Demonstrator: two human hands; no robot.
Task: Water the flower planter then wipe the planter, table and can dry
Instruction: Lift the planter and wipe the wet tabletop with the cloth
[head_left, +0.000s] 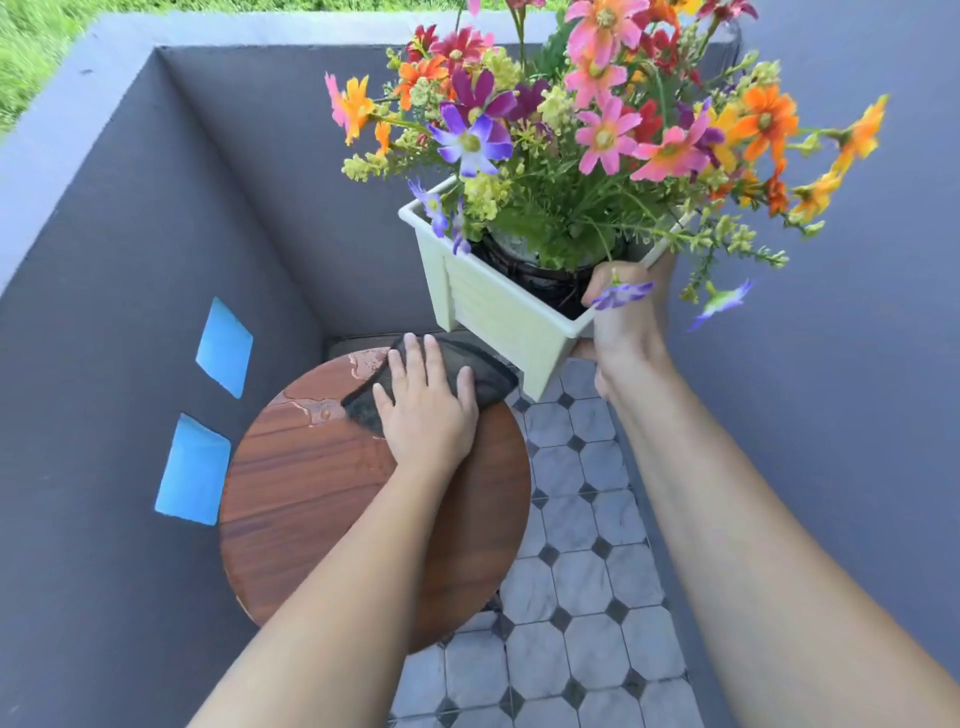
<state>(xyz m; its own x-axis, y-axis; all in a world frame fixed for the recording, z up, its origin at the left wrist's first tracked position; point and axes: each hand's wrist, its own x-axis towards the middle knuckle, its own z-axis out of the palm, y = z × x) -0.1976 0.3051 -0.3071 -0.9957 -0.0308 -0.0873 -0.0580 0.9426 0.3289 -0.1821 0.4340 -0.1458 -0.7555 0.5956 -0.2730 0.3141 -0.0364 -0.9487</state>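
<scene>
My right hand (626, 322) grips the near corner of a pale cream rectangular planter (493, 306) full of colourful flowers (597, 119), holding it lifted and tilted above the far right edge of the table. My left hand (426, 405) lies flat, fingers spread, pressing a dark grey cloth (483, 374) onto the far part of the round wooden table (311, 499). Puddles of water (317, 408) glisten on the tabletop just left of the cloth. No watering can is visible.
Grey walls (156, 260) close in on the left, back and right. Two blue squares (223, 345) are stuck on the left wall. Grey octagon floor tiles (582, 571) stretch to the right of the table. Grass shows beyond the wall top.
</scene>
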